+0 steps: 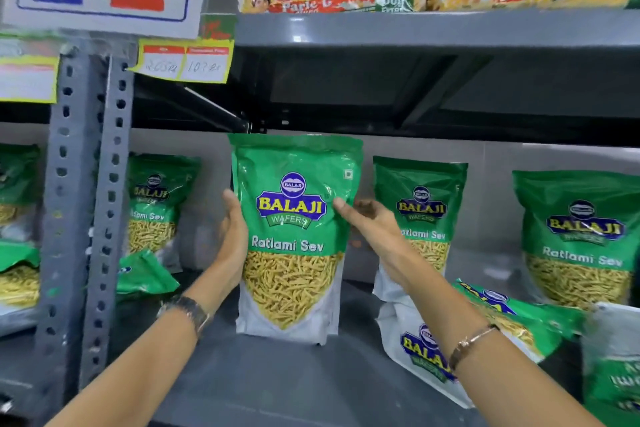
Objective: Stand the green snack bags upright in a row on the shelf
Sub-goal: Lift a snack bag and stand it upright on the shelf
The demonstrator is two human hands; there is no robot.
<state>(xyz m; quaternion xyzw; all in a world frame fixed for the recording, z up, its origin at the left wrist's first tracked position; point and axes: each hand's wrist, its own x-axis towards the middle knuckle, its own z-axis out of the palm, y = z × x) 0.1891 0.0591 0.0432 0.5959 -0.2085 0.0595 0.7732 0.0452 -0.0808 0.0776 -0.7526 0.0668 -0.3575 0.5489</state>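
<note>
Two hands grip one glossy green snack bag (292,236) upright on the grey shelf (277,374).
Left hand (232,239) and right hand (372,222) fingers clamp its sides; right of it, another bag (420,204) stands, one crinkled bag (485,329) lies flat.

A green snack bag (292,236) marked "Balaji Wafers, Ratlami Sev", with a clear window of yellow sev and a white base, stands upright on the grey shelf (277,378), clasped between the left hand (232,236) and the right hand (370,222); just beyond the right hand a second bag (420,204) stands upright; further right a third (578,236) stands too; below the right wrist a fourth (429,350) lies flat; left of the left hand another (157,204) stands at the back.
</note>
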